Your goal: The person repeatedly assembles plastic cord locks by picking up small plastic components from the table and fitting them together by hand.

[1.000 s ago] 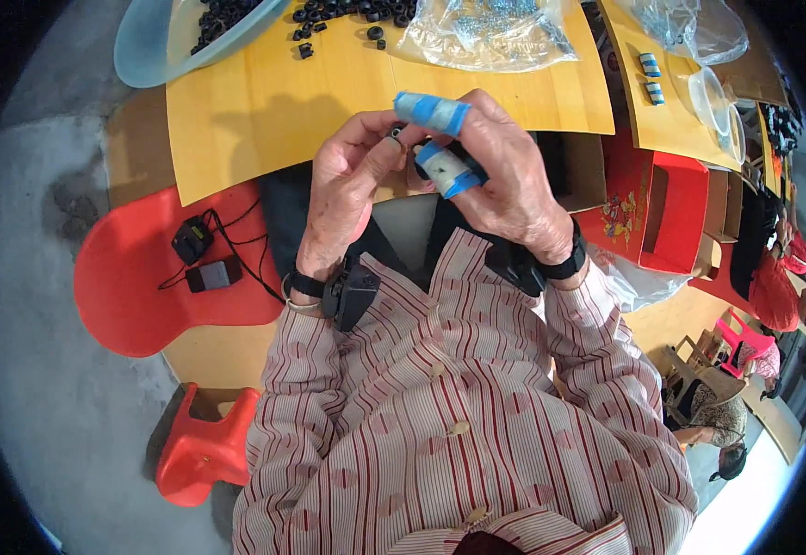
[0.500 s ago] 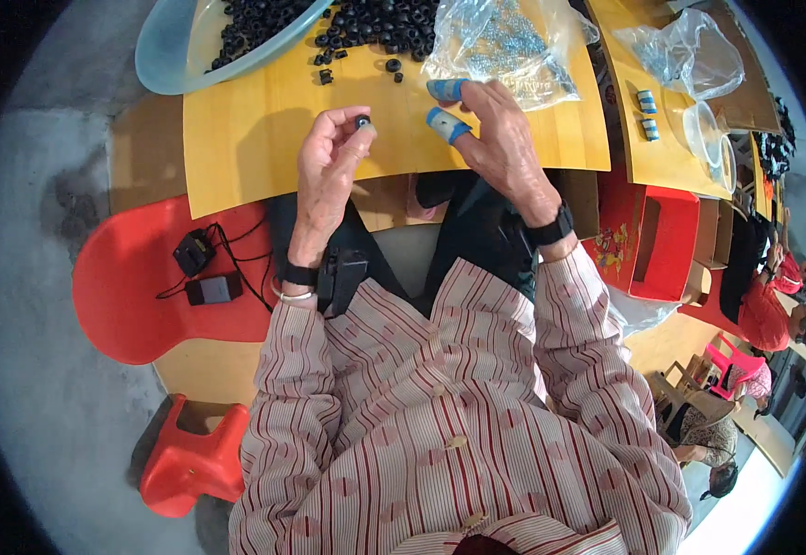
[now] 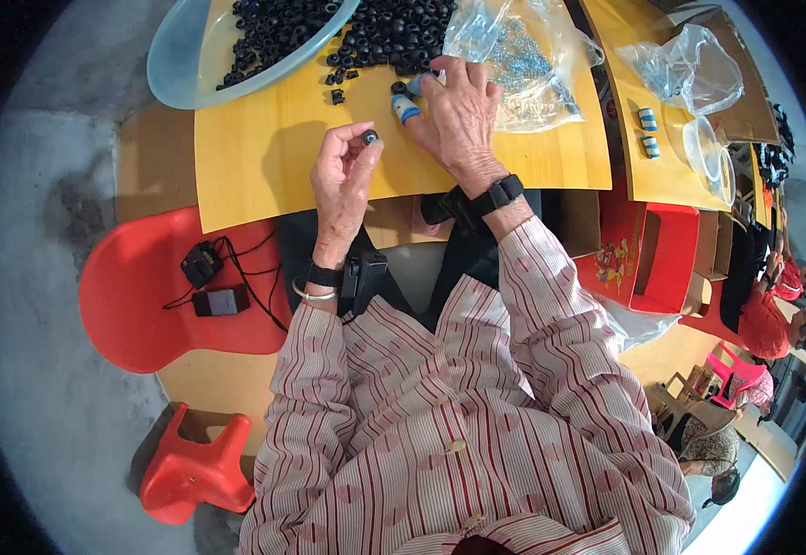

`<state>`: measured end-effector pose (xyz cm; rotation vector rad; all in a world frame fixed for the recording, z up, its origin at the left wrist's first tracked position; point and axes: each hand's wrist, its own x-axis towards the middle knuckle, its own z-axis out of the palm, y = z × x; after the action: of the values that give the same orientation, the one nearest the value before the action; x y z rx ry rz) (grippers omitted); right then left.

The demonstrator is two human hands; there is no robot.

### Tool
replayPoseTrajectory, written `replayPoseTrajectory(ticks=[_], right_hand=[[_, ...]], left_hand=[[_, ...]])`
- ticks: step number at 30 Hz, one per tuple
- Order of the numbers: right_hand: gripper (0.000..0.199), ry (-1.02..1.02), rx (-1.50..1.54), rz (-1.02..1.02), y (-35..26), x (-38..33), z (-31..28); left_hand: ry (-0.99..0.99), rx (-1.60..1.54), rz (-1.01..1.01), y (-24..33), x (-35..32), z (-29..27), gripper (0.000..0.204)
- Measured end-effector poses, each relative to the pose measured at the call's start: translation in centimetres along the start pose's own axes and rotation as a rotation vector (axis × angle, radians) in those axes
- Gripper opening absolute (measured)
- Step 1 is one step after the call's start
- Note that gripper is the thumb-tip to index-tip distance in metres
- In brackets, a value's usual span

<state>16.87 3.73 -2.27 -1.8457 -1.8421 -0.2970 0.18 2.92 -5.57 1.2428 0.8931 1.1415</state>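
Observation:
My left hand point(image 3: 342, 180) pinches a small black round cap-like part point(image 3: 369, 137) between thumb and fingertips, above the yellow table point(image 3: 283, 171). A small pale or metallic spot shows in the part's middle. My right hand point(image 3: 461, 116) has blue-and-white tape wrapped on its thumb and forefinger. Its tips close on another small black part point(image 3: 398, 88) at the near edge of a heap of such parts point(image 3: 394, 37). Beside that hand lies a clear plastic bag point(image 3: 523, 69) of small shiny silvery-blue pieces.
A translucent basin point(image 3: 176, 60) with more black parts stands at the far left. Right of the table are a second yellow table point(image 3: 648, 176), blue-and-white tape rolls point(image 3: 648, 120) and a red box point(image 3: 667, 259). A red chair point(image 3: 135, 287) holds black devices with cables. People sit at far right.
My right hand has moved left and its spread fingers have come together at a black part by the heap. My left hand keeps its part. The view has shifted slightly.

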Motion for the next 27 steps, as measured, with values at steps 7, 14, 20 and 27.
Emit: replayPoseTrajectory(ticks=[7, 14, 20, 27], right_hand=[[0.029, 0.011, 0.071, -0.079, 0.5, -0.6, -0.9], [0.026, 0.126, 0.189, -0.358, -0.9, -2.4, -6.2], [0.014, 0.069, 0.117, -0.44, -2.7, -4.4, -10.3], [0.026, 0.026, 0.319, -0.365, -3.9, -6.6, -12.0]], left_hand=[[-0.002, -0.008, 0.021, 0.3, -0.1, -0.3, 0.024], [-0.015, -0.135, -0.046, 3.6, -1.2, 0.8, 0.023], [-0.106, -0.077, 0.02, 6.0, -3.7, 1.9, 0.021], [-0.063, -0.274, -0.097, 8.1, -5.9, 2.4, 0.019]])
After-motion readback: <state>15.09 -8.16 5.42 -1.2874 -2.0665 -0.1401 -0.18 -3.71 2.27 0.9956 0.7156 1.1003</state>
